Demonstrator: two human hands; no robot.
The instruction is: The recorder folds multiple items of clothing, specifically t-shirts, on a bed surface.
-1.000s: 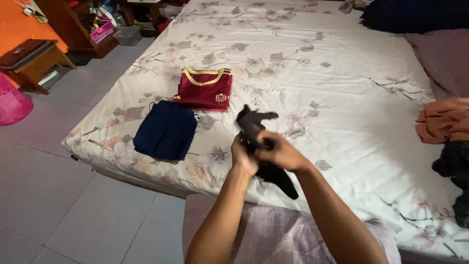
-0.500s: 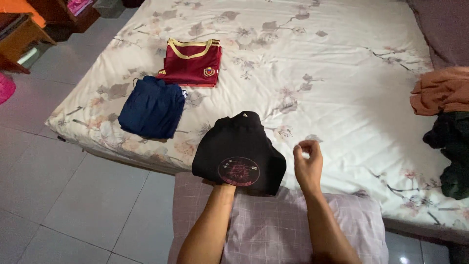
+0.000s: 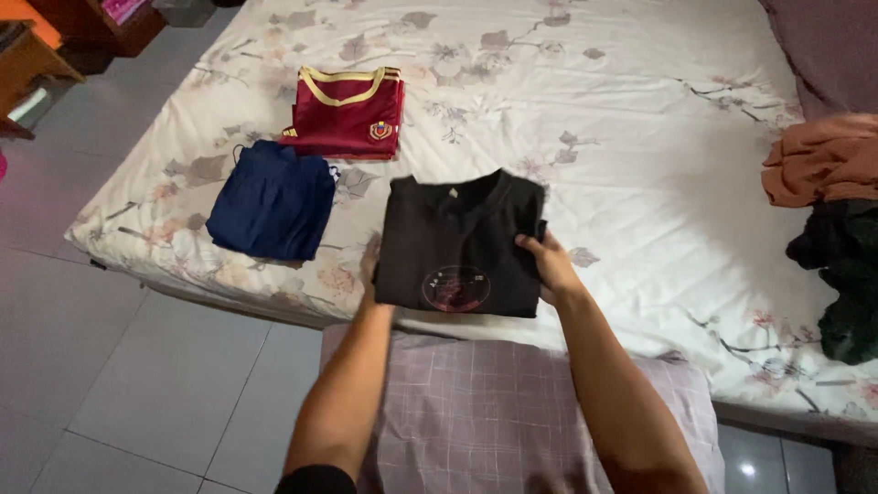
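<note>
Black shirt (image 3: pixel 457 247), folded | soft, light, floppy | your left hand (image 3: pixel 370 265) and right hand (image 3: pixel 547 265) closed on its side edges; grip there.

Floral bed (image 3: pixel 640 119) — maroon jersey (image 3: pixel 346 114), navy garment (image 3: pixel 271 201), perhaps shorts.

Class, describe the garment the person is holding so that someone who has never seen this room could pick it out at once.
Start at the bed with the pale floral sheet. At its near edge, the left hand and right hand hold a folded black shirt flat by its sides. Unlike the navy garment and maroon jersey beside it, it bears a round reddish print.
</note>
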